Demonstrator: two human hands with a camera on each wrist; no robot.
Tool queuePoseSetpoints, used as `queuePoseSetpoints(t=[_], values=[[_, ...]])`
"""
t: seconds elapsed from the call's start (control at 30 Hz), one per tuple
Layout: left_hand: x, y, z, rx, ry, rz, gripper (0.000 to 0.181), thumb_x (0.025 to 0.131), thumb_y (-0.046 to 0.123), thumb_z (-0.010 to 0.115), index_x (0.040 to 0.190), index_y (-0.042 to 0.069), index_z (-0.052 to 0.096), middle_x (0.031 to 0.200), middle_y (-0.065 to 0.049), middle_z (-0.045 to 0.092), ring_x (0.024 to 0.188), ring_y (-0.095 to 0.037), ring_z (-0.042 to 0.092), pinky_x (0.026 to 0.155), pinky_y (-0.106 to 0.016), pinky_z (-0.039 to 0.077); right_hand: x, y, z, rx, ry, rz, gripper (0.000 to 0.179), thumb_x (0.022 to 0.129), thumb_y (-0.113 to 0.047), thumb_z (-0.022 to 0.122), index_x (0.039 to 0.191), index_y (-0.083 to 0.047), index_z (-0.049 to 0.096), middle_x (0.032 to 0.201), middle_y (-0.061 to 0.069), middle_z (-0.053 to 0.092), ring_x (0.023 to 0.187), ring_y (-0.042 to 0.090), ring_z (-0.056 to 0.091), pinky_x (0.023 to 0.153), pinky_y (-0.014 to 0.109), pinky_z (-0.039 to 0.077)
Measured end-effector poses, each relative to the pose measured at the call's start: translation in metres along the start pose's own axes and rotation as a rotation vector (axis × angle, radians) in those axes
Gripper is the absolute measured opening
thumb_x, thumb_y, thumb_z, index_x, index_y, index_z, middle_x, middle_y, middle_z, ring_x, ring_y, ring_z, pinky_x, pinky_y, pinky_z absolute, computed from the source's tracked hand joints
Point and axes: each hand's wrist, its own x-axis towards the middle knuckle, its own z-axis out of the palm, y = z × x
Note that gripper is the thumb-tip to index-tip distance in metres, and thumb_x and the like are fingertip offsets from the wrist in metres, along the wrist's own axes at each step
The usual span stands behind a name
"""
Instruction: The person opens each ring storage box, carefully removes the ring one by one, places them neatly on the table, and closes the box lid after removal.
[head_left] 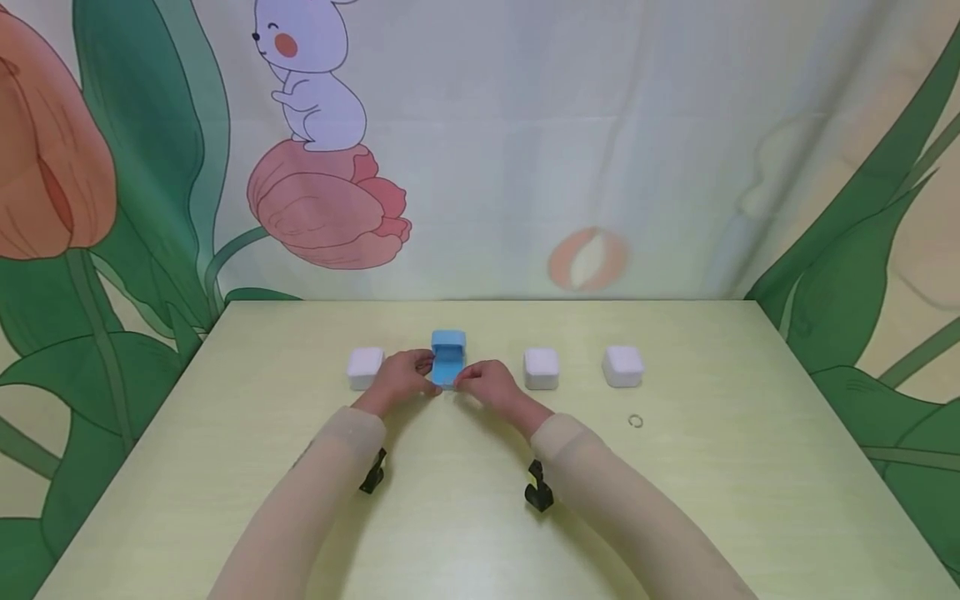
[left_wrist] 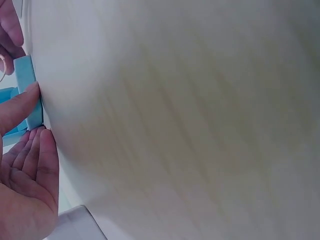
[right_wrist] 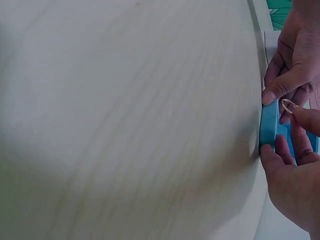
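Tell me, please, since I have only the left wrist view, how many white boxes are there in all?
Observer: There are three white boxes in view.
Operator: Thank you; does anything small lie off to the right?
Observer: Yes, a loose ring lies on the table, nearer the person than the rightmost white box.
Operator: And could you say how the blue box stands?
Observer: The head view shows its lid raised on the far side.

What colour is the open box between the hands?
Blue, inside and out. The box shows best in the head view.
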Motion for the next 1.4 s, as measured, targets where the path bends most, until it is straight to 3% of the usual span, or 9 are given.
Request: queuePoseSetpoints(t=[0.3,0.5,0.73,0.83,0.9,1.0,1.2,1.4], values=[[-0.001,0.001,0.001,0.002,-0.007,-0.013,0.071,0.085,0.009,0.079,0.147,-0.007,0.048,0.151,-0.021,0.054,0.141,-0.034,0.054,0.119,-0.043,0.044,-0.001,0.006,-0.005,0.071,-0.045,-0.005,0.02,0.096,-0.012,0.065,0.104,0.004,0.076,0.107,0.017,0.075,0.089,0.013,0.058,0.073,0.018,0.045],[-0.001,0.001,0.001,-0.032,-0.006,0.001,0.073,0.085,0.006,0.078,0.148,-0.009,0.046,0.151,-0.022,0.053,0.142,-0.034,0.053,0.119,-0.042,0.044,-0.002,0.001,-0.006,-0.013,-0.059,-0.061,0.018,0.095,-0.01,0.066,0.102,0.004,0.076,0.104,0.018,0.076,0.091,0.014,0.061,0.081,0.02,0.048],[-0.001,0.004,-0.001,-0.01,-0.027,0.014,0.077,0.083,0.01,0.08,0.148,-0.009,0.045,0.151,-0.023,0.053,0.142,-0.034,0.053,0.121,-0.043,0.042,0.003,0.002,-0.007,-0.05,-0.025,-0.048,0.016,0.094,-0.01,0.067,0.099,0.003,0.074,0.102,0.016,0.075,0.089,0.015,0.059,0.077,0.019,0.046],[0.007,-0.006,-0.002,-0.029,-0.059,0.024,0.081,0.081,0.015,0.083,0.149,-0.009,0.044,0.152,-0.023,0.052,0.143,-0.034,0.053,0.12,-0.042,0.043,0.003,0.002,-0.007,-0.047,-0.035,-0.04,0.017,0.095,-0.011,0.066,0.101,0.003,0.074,0.103,0.016,0.075,0.088,0.014,0.058,0.076,0.018,0.045],[0.018,-0.018,-0.001,-0.035,-0.062,0.055,0.085,0.079,0.02,0.086,0.148,-0.009,0.046,0.15,-0.024,0.054,0.14,-0.032,0.056,0.115,-0.037,0.048,0.003,0.001,-0.008,-0.077,-0.046,-0.051,0.018,0.095,-0.011,0.066,0.101,0.003,0.074,0.103,0.016,0.075,0.087,0.014,0.057,0.075,0.019,0.045],[0.024,-0.023,-0.002,-0.05,-0.076,0.067,0.088,0.078,0.023,0.087,0.149,-0.008,0.045,0.151,-0.024,0.052,0.141,-0.032,0.056,0.114,-0.037,0.049,0.005,-0.002,-0.009,-0.156,-0.06,-0.08,0.019,0.094,-0.011,0.065,0.101,0.003,0.075,0.103,0.016,0.076,0.085,0.014,0.057,0.075,0.02,0.046],[0.008,-0.003,-0.004,-0.1,-0.087,0.019,0.085,0.083,0.014,0.08,0.154,-0.008,0.037,0.157,-0.024,0.045,0.148,-0.036,0.044,0.123,-0.045,0.039,0.009,-0.008,-0.011,-0.262,-0.095,-0.104,0.02,0.093,-0.013,0.065,0.1,0.003,0.075,0.099,0.015,0.075,0.081,0.013,0.055,0.069,0.018,0.043],[-0.001,0.005,-0.004,-0.08,-0.077,-0.002,0.085,0.085,0.011,0.078,0.155,-0.008,0.033,0.157,-0.024,0.044,0.148,-0.036,0.044,0.124,-0.044,0.038,0.008,-0.009,-0.011,-0.215,-0.105,-0.072,0.021,0.093,-0.013,0.066,0.102,0.003,0.075,0.102,0.014,0.075,0.083,0.013,0.055,0.069,0.017,0.042]])
